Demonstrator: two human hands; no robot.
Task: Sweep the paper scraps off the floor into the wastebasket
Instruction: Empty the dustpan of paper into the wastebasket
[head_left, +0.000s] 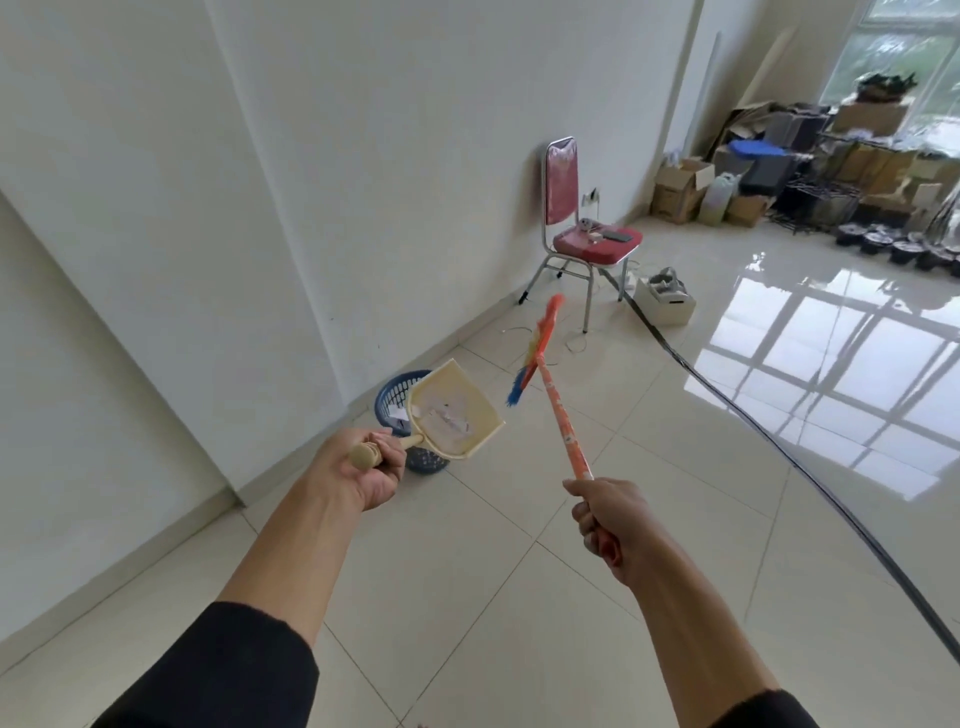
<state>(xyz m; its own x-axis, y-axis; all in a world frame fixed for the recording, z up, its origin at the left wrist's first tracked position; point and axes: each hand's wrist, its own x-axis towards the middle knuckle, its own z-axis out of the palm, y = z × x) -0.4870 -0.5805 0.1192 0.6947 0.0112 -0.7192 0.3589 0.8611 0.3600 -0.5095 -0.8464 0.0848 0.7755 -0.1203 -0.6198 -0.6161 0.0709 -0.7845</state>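
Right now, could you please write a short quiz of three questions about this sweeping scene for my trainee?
1. True or false: the dustpan is lying flat on the floor.
2. Which hand grips the broom? A) left hand B) right hand
3. Fill in: behind the dustpan, by the wall, stands the blue ____.

Key
1. False: the left hand holds it up by its handle, with paper scraps in it.
2. B
3. wastebasket

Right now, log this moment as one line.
left hand: holds cream plastic dustpan over blue wastebasket | right hand: holds orange broom raised
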